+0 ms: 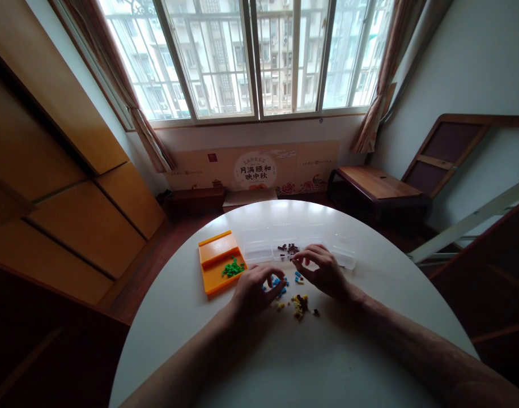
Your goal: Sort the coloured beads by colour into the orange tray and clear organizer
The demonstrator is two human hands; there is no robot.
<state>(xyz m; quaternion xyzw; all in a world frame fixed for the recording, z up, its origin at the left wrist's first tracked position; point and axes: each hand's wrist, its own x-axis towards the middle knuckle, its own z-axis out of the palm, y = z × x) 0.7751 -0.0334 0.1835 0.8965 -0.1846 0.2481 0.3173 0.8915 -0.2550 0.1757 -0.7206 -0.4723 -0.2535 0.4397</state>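
My left hand (pixel 256 288) is curved low over a loose pile of small blue bricks (pixel 278 283), its thumb and fingers apart with blue showing between them. My right hand (pixel 322 271) is at the near side of a clear plastic compartment box (pixel 259 250), thumb and forefinger pinched together. Whatever is between those fingertips is too small to make out. Dark brown bricks (pixel 290 248) lie in a middle compartment, just beyond the right fingertips. Nearer me, yellow and dark brown bricks (pixel 301 305) are heaped on the table between my forearms.
An orange tray (pixel 212 283) holding green bricks (pixel 233 267) is left of my left hand on the round white table (pixel 174 334). Beyond the table are a low wooden bench (pixel 378 182) and a barred window. Wooden cabinets line the left.
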